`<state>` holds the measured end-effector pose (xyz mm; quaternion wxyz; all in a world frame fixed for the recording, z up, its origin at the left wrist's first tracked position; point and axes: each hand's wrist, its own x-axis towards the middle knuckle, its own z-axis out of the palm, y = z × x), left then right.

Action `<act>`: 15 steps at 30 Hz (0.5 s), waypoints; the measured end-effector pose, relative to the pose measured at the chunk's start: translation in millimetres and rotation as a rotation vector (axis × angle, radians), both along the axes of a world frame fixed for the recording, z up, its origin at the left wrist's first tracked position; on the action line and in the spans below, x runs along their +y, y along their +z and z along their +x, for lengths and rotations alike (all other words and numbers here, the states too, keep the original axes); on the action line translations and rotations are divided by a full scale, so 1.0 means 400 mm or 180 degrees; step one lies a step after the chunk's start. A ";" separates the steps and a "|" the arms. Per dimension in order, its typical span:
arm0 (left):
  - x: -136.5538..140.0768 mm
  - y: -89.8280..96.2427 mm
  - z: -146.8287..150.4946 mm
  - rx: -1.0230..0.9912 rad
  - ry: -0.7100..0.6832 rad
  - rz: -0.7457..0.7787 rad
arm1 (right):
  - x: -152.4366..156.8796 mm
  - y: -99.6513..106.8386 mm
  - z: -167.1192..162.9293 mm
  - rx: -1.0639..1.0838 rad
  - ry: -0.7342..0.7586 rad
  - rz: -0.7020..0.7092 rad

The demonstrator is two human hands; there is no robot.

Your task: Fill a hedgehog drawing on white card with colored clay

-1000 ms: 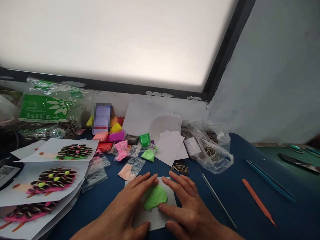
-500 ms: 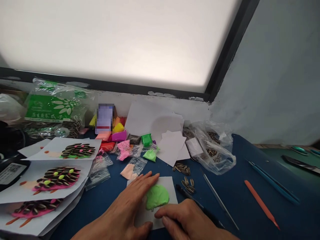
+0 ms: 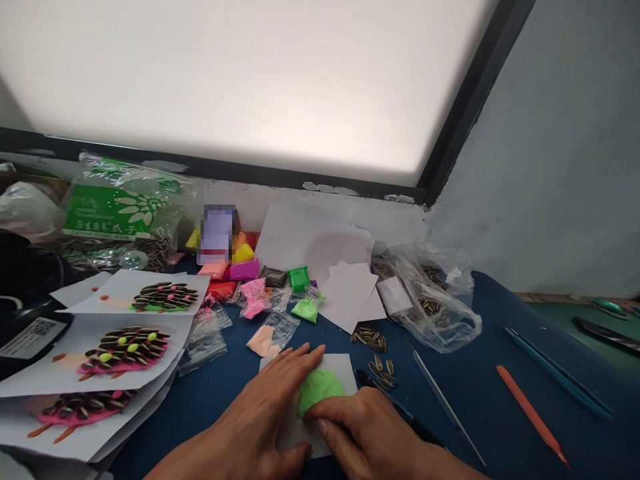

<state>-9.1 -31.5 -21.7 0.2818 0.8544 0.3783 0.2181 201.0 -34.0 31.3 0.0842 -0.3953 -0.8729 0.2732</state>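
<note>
inspecting from my remote post, i record one principal change: the right hand (image 3: 375,427), spread wide beside the green clay (image 3: 323,385) a second ago, is now drawn in, its forefinger laid along the clay's lower right rim. half a second ago that fingertip lay just below the rim, over the sheet (image 3: 343,365); small drawn strokes visible there then are now covered. its thumb is tucked close under the forefinger, but i cannot tell whether the two pinch any clay or only press it. the left hand (image 3: 260,407) has stayed along the sheet's left edge, palm down, fingers extended and thumb apart, gripping nothing i can see; i judge that it steadies the sheet. the clay remains a low mound towards the middle of the sheet, well inside its far right corner. with the right hand drawn in, a dark pen (image 3: 404,412) shows by the sheet's right edge, with a few loose seeds (image 3: 384,377) just beyond it on the blue surface (image 3: 220,393). in my judgement the work has passed from broad handling to dressing the lower rim, with the far edge left alone.
</note>
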 end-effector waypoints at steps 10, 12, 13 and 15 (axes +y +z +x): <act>-0.004 0.018 0.001 0.0025 -0.0005 -0.0020 | -0.013 0.016 0.007 0.0356 -0.0242 -0.0016; -0.003 0.010 0.003 -0.0001 0.0004 0.0021 | -0.009 0.014 0.003 0.0399 -0.0131 -0.0113; -0.001 0.003 0.005 -0.0033 0.0022 0.0055 | -0.006 0.012 0.000 0.0404 -0.0054 -0.0199; 0.001 -0.011 0.008 -0.0123 0.0054 0.0128 | -0.002 0.003 -0.006 0.0417 0.0048 -0.0341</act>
